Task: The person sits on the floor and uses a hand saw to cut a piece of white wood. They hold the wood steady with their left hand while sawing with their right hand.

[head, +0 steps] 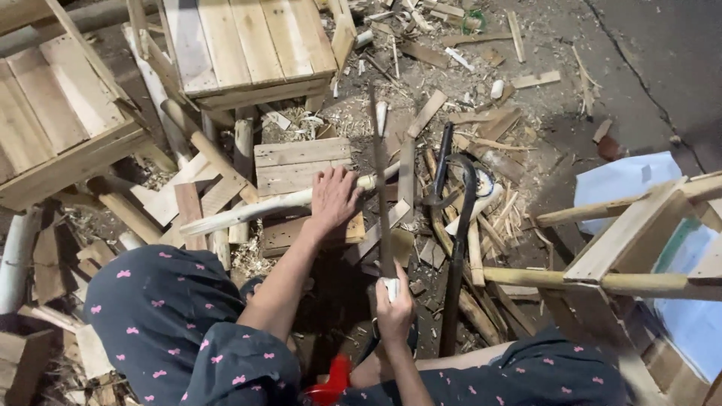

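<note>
On the small plank block (301, 165) at the middle of the floor lies a pale, peeled wooden pole (263, 207), slanting from lower left up to the right, with its right end reaching past the block's edge. The left hand (333, 197) lies flat across the pole, fingers spread over wood and planks, a pressing hold rather than a closed grip; it looks placed to pin the pole to the block so it cannot roll. The right hand (394, 304) has its grip closed around the pale handle of a long, narrow saw blade (381, 188), which runs up and away from the person and crosses the pole just beside the left hand's fingertips. The overhang seems to leave the blade free air beneath. Whether the teeth touch the pole cannot be told.

Just right of the blade a dark curved metal frame (457, 248) stands among loose sticks and offcuts (481, 218). Both knees, in dark cloth with small pink shapes (162, 316), flank the work, and something red (331, 383) shows low between them.

Farther out, shavings and scraps cover the ground (451, 83). Slatted wooden crates stand at upper left (60, 128) and top centre (248, 45), and a stick-built frame (632, 240) sits at right over a white sheet (624, 180).
</note>
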